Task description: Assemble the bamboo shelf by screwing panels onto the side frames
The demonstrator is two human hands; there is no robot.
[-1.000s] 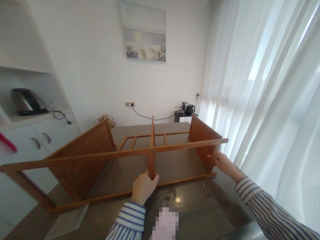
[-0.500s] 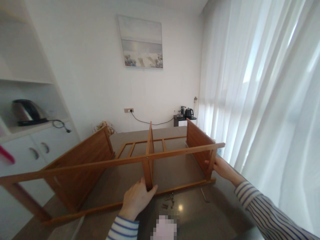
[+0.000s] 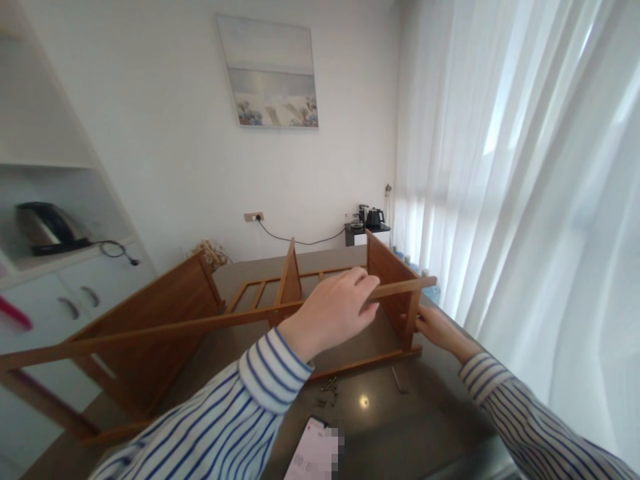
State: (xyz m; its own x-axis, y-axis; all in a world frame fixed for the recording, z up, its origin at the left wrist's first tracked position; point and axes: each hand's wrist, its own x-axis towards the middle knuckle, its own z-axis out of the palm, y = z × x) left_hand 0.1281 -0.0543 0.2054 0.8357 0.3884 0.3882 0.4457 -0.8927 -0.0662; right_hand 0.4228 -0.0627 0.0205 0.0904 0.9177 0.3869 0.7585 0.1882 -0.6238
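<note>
While the frame [image 3: 145,363] lay on its side on the table [image 3: 400,433], we had both hands at its right end. Our left hand [image 3: 333,310] reached over the top rail [image 3: 200,325], its fingers [image 3: 367,283] curled across the wood and closed on it, just short of the end panel [image 3: 387,270]. Our right hand [image 3: 433,325] sat lower and further right, wrapped round the short post [image 3: 413,313] at that corner. The two hands were near each other but not touching. Both sleeves were striped blue and white.

A divider [image 3: 290,280] stood upright in the middle of the frame, and the bottom rail [image 3: 365,363] rested on the table in front of us. Just beside that rail, on our side, lay a small heap of screws [image 3: 327,390], with a hex key [image 3: 397,380] a little to their right. A phone [image 3: 310,457] lay at the near edge of the table, partly blurred.

Behind the frame a painting [image 3: 270,73] hung on the wall, a kettle [image 3: 43,225] sat on the shelf to the left, and a curtain [image 3: 525,167] covered the window on the right
</note>
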